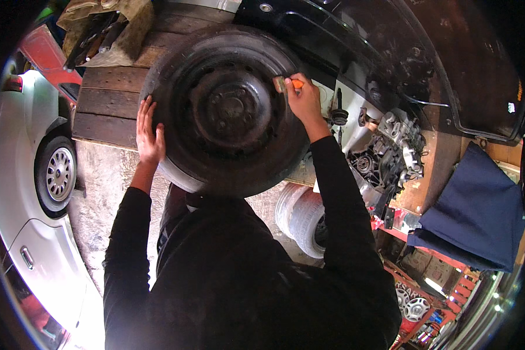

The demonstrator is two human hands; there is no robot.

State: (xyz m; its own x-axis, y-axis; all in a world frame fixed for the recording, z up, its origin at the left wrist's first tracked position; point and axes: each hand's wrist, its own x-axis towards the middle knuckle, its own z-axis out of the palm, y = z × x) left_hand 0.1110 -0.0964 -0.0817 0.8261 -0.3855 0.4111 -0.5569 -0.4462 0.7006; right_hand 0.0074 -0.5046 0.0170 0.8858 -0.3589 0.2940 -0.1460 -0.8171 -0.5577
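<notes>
The wheel, a dark steel rim with a ring of holes inside a black tyre, lies face up between the hands, its edge against the left hand. The brush, orange-handled with pale bristles, sits in the right hand's grip, bristle end leftward over the wheel.

The tabletop is partly covered by the wheel. At the wheel's right, the brush is partly hidden by the right fingers; below right, tyres are overlapped by a sleeve. To its left, the car is cropped by the picture's edge.
</notes>
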